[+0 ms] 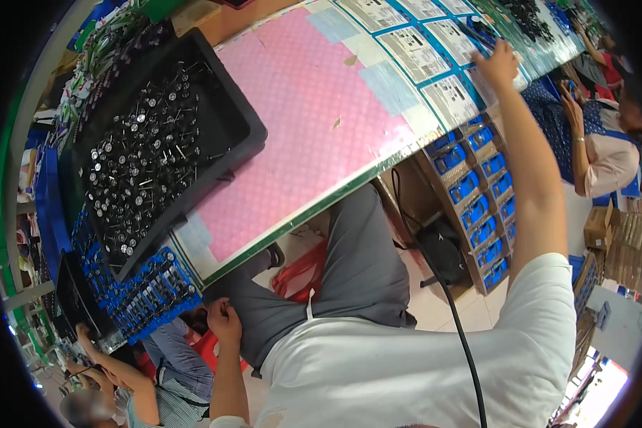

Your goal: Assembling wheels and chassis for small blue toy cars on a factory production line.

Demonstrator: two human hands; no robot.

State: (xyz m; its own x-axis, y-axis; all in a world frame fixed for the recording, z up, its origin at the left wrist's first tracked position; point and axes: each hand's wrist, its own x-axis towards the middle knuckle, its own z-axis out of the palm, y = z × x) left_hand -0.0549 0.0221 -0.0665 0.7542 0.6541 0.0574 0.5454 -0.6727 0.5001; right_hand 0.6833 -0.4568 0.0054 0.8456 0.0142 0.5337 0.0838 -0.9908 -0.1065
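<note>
Across the desk's point(299, 221) right end, our right hand point(497, 64) reaches over blue-bordered printed cards point(413, 54), fingers half bent near a dark blue item point(480, 28); we cannot tell whether they grip anything. That arm stretches far forward. Beside our left thigh point(253, 298), our left hand point(225, 321) is loosely curled, its contents hidden.

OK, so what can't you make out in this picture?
All in the head view:
Whether the right hand holds anything: too small to tell.
Whether the left hand holds anything: its curl hides the palm.
Floor of the black tray: partly hidden under metal parts.
Print on the white cards: too small.
</note>
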